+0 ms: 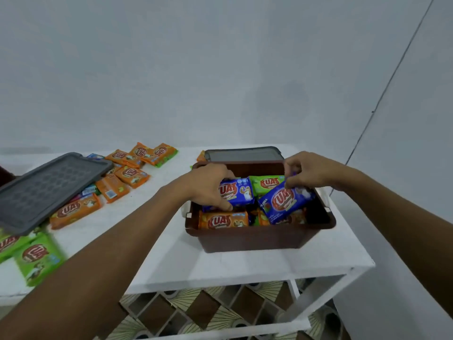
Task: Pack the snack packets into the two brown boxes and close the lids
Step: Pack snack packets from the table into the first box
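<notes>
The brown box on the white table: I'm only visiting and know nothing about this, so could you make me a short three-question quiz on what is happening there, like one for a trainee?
1. True or false: the brown box is closed with its lid.
2. Which colour is the tilted packet that the right hand pinches over the box? A orange, B blue, C green.
3. Fill in: the loose orange packets lie on the white table to the box's ____ side.

Key: 1 false; 2 B; 3 left.
</notes>
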Motion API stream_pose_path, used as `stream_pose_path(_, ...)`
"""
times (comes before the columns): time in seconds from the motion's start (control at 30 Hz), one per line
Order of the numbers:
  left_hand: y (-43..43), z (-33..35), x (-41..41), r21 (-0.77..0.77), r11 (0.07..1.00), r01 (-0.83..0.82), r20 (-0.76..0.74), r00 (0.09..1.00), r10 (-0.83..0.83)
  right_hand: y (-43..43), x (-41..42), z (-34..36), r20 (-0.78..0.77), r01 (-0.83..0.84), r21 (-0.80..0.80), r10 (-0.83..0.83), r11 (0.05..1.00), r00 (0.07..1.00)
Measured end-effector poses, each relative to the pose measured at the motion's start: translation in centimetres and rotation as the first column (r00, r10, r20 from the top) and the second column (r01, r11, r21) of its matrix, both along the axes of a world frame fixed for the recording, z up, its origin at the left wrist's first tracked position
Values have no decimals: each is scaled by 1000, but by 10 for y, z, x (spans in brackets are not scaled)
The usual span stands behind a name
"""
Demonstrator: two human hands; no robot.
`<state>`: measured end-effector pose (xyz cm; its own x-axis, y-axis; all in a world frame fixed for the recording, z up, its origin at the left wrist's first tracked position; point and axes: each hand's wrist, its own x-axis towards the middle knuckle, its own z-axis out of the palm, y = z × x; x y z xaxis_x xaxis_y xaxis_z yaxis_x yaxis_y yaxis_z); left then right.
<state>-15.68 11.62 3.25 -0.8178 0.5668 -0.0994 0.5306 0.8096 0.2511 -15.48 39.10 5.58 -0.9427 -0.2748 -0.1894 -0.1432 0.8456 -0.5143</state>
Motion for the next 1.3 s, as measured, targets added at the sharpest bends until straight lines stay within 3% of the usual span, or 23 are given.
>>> stream_pose_path(0.1, 10, -10, 8, -97, 994, 42, 83, 996, -34, 4, 7, -9, -116, -116, 293, 156, 949, 981)
stream_pose_path(0.2, 10, -19, 12, -36, 998, 47, 246, 969, -37, 6, 13, -17, -36, -260, 434, 304, 863, 952)
stream_pose_path(0.3, 10, -24, 11, 8, 999, 36, 247, 968, -36, 6, 17, -31, -22, -315, 505, 377, 804, 926)
stream_pose_path(0.53, 5, -25, 5, 19, 998, 56, 328, 943, -59, 12, 21, -62, -278, -240, 414, 373, 878, 885)
stream_pose_path(0.67, 9, -28, 10, 13, 1000, 26, 229, 973, -29, 11, 20, -63, -272, -198, 359, 306, 912, 912)
stream_pose_path(0.8, 12, -34, 18, -168, 986, 8, 60, 998, 2, 9, 23, -64, -258, -193, 425, 323, 884, 911)
stream_pose_path(1.3, 7, -38, 29, -141, 990, 1, 86, 996, 11, 6, 38, -72, -263, -157, 374, 268, 914, 927)
